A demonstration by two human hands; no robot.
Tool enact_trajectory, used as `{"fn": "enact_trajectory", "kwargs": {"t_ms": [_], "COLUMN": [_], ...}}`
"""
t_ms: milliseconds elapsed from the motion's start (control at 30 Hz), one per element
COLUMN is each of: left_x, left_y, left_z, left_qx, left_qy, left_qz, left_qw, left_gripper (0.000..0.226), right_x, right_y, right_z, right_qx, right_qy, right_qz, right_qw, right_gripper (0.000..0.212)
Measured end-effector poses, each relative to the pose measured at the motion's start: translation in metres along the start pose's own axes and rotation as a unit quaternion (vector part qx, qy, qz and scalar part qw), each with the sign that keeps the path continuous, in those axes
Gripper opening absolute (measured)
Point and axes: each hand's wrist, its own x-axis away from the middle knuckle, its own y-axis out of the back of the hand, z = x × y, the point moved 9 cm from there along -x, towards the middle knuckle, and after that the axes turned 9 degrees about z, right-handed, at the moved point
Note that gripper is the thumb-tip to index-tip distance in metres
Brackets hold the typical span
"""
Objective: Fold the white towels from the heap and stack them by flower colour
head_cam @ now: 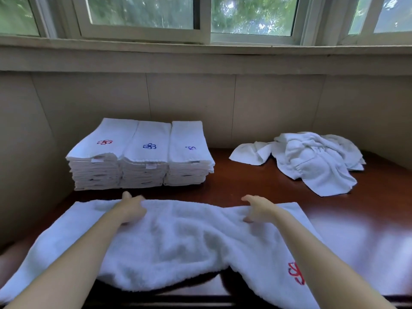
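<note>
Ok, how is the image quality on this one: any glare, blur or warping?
Head view: daylight from the windows throws a pale glare patch on the dark table at right; the sill bows from wide-angle distortion; the left hand and right hand look slightly soft, while the stacks stay sharp enough to show the flower colours.

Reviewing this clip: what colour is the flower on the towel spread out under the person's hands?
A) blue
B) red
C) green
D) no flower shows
B: a red flower shows near the right end of the spread towel, beside the right forearm, matching the flower on top of the leftmost stack. The left hand and right hand both grip the towel's far edge.
</note>
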Motion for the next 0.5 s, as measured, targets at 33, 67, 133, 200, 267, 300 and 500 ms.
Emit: {"fn": "enact_trajectory", "kwargs": {"t_ms": [33,67,133,200,267,300,500], "left_x": [-0.005,-0.006,-0.006,0.007,0.036,0.054,0.184], "left_y": [0.002,0.005,0.024,0.068,0.115,0.136,0.2], "left_z": [0.005,0.006,0.004,0.002,-0.001,-0.006,-0.047], "left_qx": [0.011,0.025,0.036,0.043,0.088,0.108,0.008], "left_qy": [0.005,-0.003,-0.032,-0.06,-0.096,-0.116,-0.224], "left_qz": [0.016,0.026,-0.001,-0.147,-0.301,-0.359,-0.553], "left_qw": [1.0,0.999,0.999,0.986,0.945,0.92,0.803], "left_gripper": [0.023,0.013,0.007,0.02,0.024,0.02,0.011], "right_x": [-0.007,-0.012,-0.015,-0.005,0.016,0.028,0.133], "right_y": [0.003,0.007,0.024,0.055,0.096,0.118,0.197], "right_z": [-0.003,-0.005,-0.011,-0.016,-0.017,-0.017,-0.022], "right_qx": [0.002,0.016,0.015,-0.028,-0.081,-0.102,-0.146], "right_qy": [0.002,-0.001,-0.013,-0.031,-0.039,-0.033,-0.008], "right_qz": [-0.007,-0.017,-0.067,-0.171,-0.296,-0.349,-0.489], "right_qw": [1.0,1.0,0.998,0.984,0.951,0.931,0.86], "right_gripper": [0.049,0.027,0.015,0.012,0.008,0.014,0.023]}}
